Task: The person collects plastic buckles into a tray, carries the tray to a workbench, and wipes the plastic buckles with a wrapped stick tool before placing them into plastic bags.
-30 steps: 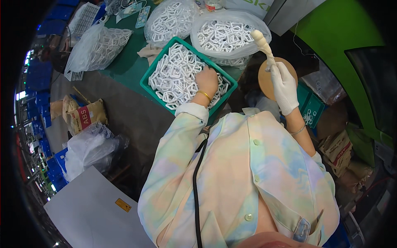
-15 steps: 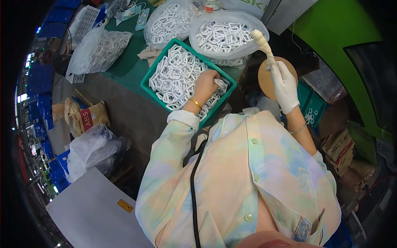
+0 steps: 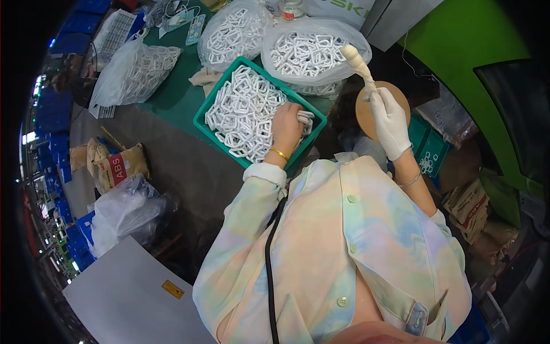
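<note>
A green plastic bin (image 3: 199, 121) is heaped with white plastic links (image 3: 239, 109), roughly ring-shaped with angular corners. Bare, with a gold bracelet at its wrist, my left hand (image 3: 287, 127) reaches into the bin's right part. Its fingers are curled against a small row of links (image 3: 306, 118); the fingertips are partly hidden. In a white glove, my right hand (image 3: 389, 123) is raised beyond the bin's right side. It is closed round a slim tool (image 3: 356, 62) with a lumpy, cream-coloured wrapped end pointing up and left; the gripped part is hidden.
Clear bags of links (image 3: 312, 54) stand behind the bin on a green table (image 3: 172, 123), with another bag (image 3: 134, 71) at left. A round tan disc (image 3: 366, 117) lies behind my right hand. A green machine (image 3: 452, 40) rises at right; a grey box (image 3: 134, 292) stands near left.
My left wrist has swung right and toward me, the fingers staying by the row of links. My right hand and the tool have shifted slightly left, the tool's tip a little lower.
</note>
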A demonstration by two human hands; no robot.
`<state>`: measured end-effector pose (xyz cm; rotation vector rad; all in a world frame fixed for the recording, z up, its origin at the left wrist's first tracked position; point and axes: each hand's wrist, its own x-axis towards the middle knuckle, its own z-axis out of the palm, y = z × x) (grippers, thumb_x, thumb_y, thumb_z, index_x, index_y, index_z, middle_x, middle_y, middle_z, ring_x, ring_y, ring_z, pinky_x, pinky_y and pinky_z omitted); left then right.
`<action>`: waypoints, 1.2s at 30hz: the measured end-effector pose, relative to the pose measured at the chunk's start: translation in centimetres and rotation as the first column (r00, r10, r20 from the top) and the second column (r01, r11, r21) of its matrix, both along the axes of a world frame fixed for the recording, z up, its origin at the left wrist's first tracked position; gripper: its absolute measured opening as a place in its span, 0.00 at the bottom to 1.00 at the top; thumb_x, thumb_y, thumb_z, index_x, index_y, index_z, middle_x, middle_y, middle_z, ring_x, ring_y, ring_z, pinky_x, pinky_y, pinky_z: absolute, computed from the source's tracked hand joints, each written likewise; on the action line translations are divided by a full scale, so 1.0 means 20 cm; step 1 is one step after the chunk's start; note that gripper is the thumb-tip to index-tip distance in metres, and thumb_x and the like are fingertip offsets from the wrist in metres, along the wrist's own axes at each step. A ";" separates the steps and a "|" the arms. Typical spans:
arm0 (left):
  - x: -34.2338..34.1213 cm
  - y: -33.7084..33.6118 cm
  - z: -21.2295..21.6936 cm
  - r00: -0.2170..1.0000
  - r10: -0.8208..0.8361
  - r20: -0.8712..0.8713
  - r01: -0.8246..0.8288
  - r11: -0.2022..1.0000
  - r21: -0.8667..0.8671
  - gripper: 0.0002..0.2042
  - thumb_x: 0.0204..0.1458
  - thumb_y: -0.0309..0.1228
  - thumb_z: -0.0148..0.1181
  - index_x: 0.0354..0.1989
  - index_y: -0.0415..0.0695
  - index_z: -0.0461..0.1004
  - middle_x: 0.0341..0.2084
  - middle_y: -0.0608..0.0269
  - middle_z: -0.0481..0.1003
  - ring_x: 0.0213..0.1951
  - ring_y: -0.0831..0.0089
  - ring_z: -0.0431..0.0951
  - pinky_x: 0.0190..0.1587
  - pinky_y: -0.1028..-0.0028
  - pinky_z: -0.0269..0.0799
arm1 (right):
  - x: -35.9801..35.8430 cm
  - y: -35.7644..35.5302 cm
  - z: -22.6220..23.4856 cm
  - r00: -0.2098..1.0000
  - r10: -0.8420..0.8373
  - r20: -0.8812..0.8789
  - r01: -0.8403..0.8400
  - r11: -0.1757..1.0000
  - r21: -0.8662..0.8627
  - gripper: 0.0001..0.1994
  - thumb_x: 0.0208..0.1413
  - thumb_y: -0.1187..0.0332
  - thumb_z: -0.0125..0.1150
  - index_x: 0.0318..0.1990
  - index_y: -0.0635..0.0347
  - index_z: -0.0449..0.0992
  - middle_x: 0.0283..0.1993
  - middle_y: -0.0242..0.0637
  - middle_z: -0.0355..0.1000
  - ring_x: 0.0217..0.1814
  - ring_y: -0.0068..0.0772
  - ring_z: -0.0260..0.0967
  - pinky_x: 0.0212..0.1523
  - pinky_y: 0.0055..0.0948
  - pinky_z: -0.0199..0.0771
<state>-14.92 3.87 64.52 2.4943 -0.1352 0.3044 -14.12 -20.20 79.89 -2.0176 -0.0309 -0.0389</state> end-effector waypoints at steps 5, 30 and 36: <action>0.04 0.10 0.11 0.986 0.087 -0.143 -0.153 0.816 -0.557 0.11 0.46 0.16 0.55 0.39 0.38 0.73 0.33 0.56 0.77 0.35 0.66 0.78 0.42 0.70 0.74 | -0.01 0.02 0.01 0.992 0.070 -0.104 -0.075 0.996 -0.045 0.12 0.68 0.64 0.47 0.40 0.65 0.72 0.33 0.34 0.70 0.37 0.23 0.66 0.41 0.25 0.66; 0.03 -0.30 0.73 0.896 -0.260 -0.360 -0.420 -0.232 -0.877 0.13 0.61 0.22 0.48 0.55 0.38 0.68 0.47 0.59 0.74 0.48 0.69 0.75 0.54 0.69 0.72 | 0.00 0.24 0.16 0.956 0.229 -0.183 -0.182 0.953 0.242 0.16 0.56 0.61 0.64 0.44 0.64 0.71 0.28 0.30 0.66 0.31 0.16 0.59 0.33 0.22 0.64; 0.02 -0.22 0.80 0.966 -0.173 -0.193 -0.124 0.348 -0.929 0.16 0.58 0.24 0.53 0.55 0.37 0.67 0.47 0.60 0.74 0.46 0.73 0.76 0.46 0.71 0.74 | 0.06 0.17 0.11 0.922 0.258 -0.288 -0.205 0.957 0.204 0.14 0.59 0.63 0.61 0.43 0.65 0.71 0.30 0.25 0.66 0.32 0.14 0.59 0.33 0.20 0.64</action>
